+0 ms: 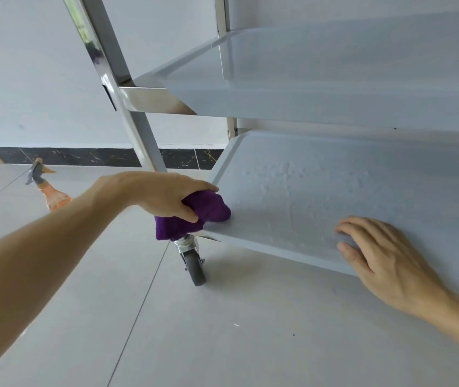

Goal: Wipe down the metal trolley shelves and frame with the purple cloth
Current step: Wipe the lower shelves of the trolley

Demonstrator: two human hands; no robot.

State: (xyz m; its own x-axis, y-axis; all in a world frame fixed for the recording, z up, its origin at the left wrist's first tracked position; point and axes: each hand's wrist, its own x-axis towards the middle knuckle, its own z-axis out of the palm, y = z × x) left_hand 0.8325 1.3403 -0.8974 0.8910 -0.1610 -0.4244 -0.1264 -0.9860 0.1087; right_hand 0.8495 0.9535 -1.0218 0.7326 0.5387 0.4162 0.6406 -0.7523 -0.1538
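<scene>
A metal trolley fills the right half of the head view, with a lower shelf (320, 191) and a middle shelf (320, 79) above it. Its shiny upright post (139, 127) runs down to the lower shelf's near-left corner. My left hand (164, 194) grips the bunched purple cloth (194, 216) and holds it against that corner, where shelf and post meet. Part of the cloth hangs below the shelf edge. My right hand (384, 255) rests on the front edge of the lower shelf, fingers relaxed, holding nothing. The lower shelf surface looks wet or speckled.
A caster wheel (194, 266) stands on the pale tiled floor under the cloth. An orange spray bottle (47, 188) with a grey trigger stands on the floor at the left. A white wall with a dark marble skirting (83, 157) runs behind.
</scene>
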